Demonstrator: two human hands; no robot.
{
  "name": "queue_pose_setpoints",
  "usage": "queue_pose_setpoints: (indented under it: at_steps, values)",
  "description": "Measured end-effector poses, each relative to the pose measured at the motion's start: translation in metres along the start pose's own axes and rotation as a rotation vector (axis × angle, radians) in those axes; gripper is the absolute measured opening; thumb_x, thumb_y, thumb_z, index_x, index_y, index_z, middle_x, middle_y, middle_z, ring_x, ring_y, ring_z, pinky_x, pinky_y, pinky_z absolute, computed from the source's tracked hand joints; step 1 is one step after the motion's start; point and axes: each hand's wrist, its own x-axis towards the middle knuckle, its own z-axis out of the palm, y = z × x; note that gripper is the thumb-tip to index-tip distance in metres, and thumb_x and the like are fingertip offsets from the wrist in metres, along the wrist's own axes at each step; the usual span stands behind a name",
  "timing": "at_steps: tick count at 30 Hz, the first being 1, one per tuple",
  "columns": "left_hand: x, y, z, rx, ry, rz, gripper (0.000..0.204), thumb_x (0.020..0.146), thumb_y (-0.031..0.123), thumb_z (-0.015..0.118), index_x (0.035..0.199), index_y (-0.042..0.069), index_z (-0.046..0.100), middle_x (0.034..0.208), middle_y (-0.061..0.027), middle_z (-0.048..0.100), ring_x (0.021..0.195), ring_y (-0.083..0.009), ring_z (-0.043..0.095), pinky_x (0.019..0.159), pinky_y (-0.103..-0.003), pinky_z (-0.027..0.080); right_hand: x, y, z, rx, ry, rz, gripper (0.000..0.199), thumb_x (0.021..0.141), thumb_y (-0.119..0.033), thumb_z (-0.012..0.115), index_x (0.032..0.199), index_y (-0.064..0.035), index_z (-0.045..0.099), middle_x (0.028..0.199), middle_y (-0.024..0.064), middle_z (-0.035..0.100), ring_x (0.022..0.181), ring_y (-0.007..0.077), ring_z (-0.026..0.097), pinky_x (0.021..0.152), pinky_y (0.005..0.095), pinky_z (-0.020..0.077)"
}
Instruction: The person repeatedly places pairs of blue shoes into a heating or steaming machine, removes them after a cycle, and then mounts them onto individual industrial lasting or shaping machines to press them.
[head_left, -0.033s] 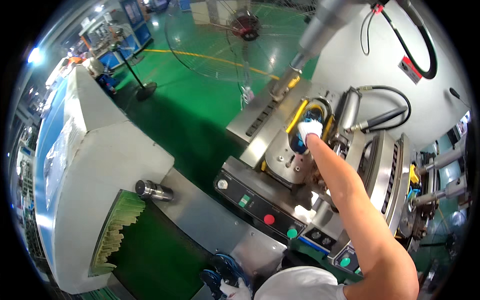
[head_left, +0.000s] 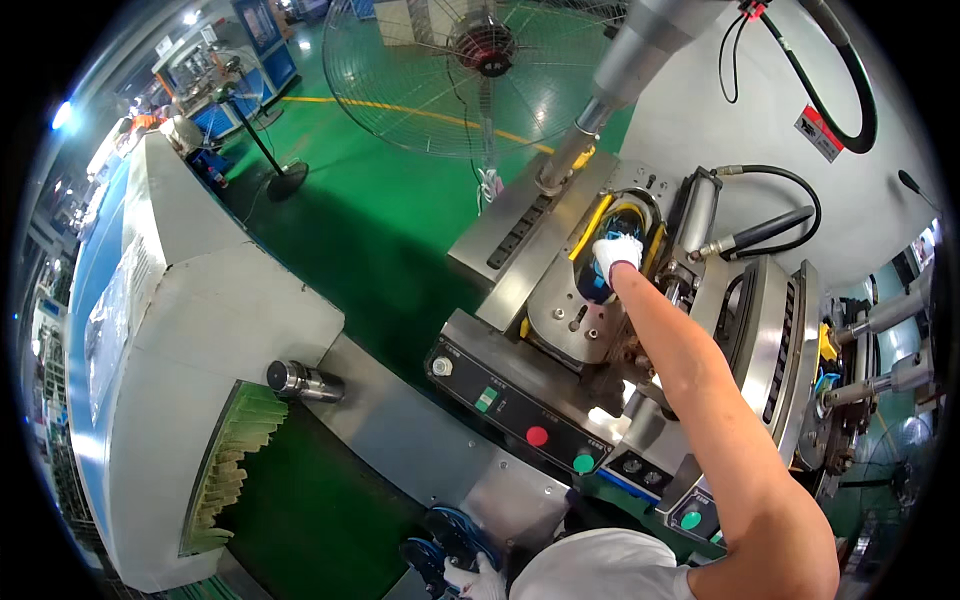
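Our gloved right hand (head_left: 617,250) pinches a blue piece (head_left: 594,282) into the yellow-rimmed holder (head_left: 640,215) at the machine's (head_left: 560,320) far edge; we should seat it squarely. Our left hand (head_left: 470,577) grips blue pieces (head_left: 445,545) at the near edge.

Head view: 1 fisheye camera, looking steeply down from above.
Facing: the metal machine (head_left: 560,300) ahead, near.
Rim: green floor (head_left: 400,220).

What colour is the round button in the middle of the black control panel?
The round button is red, set on the black control panel; the head view shows it.
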Motion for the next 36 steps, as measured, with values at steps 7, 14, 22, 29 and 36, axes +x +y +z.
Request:
queue_pose_setpoints:
  at_steps: [7, 14, 22, 29, 36]
  values:
    - [0.003, -0.002, 0.021, -0.184, -0.041, 0.021, 0.072, 0.084, 0.022, 0.080, 0.141, -0.003, 0.045, 0.129, -0.0242, 0.053, 0.121, -0.0426, 0.050, 0.106, -0.050, 0.040, 0.073, 0.038, -0.008, -0.857, 0.036, -0.670, 0.028, 0.092, -0.028, 0.055, 0.090, -0.0089, 0.075, 0.092, 0.0116, 0.074, 0.083, 0.0282, 0.070, 0.071, 0.0449, 0.0536]
    - [0.025, -0.045, 0.005, -0.720, -0.223, 0.059, 0.067, 0.085, 0.018, 0.081, 0.141, -0.002, 0.049, 0.130, -0.0218, 0.058, 0.125, -0.0356, 0.058, 0.110, -0.043, 0.046, 0.115, 0.040, -0.119, 0.233, -0.290, -0.426, 0.055, 0.095, -0.040, 0.069, 0.131, 0.0013, 0.063, 0.123, 0.0160, 0.069, 0.112, 0.0293, 0.065, 0.098, 0.0434, 0.0516]
    - [0.024, -0.103, -0.015, -0.511, -0.129, -0.166, 0.067, 0.070, 0.023, 0.087, 0.126, -0.001, 0.059, 0.114, -0.0229, 0.066, 0.107, -0.0394, 0.064, 0.100, -0.045, 0.050, -0.344, 0.155, -0.060, -0.105, -0.231, -1.093, 0.092, 0.091, -0.034, 0.072, 0.161, 0.0011, 0.024, 0.167, 0.0268, 0.020, 0.156, 0.0395, 0.018, 0.127, 0.0493, 0.0185]
    - [0.056, -0.132, 0.005, -0.513, -0.126, 0.110, 0.053, 0.073, 0.012, 0.080, 0.121, 0.003, 0.057, 0.110, -0.0220, 0.066, 0.101, -0.0405, 0.065, 0.092, -0.047, 0.052, -0.394, 0.203, 0.002, -0.770, -0.283, -0.974, 0.103, 0.082, -0.041, 0.076, 0.157, 0.0082, 0.025, 0.165, 0.0321, 0.018, 0.154, 0.0485, 0.012, 0.126, 0.0551, 0.0071]
    - [0.099, -0.163, -0.023, -0.577, -0.527, 0.110, 0.075, 0.079, 0.033, 0.078, 0.142, 0.006, 0.048, 0.121, -0.0224, 0.069, 0.112, -0.0384, 0.068, 0.102, -0.045, 0.050, -0.585, 0.262, 0.143, -0.541, -0.524, -0.330, 0.069, 0.076, -0.057, 0.077, 0.108, 0.0043, 0.074, 0.094, 0.0266, 0.074, 0.088, 0.0369, 0.074, 0.082, 0.0453, 0.0573]
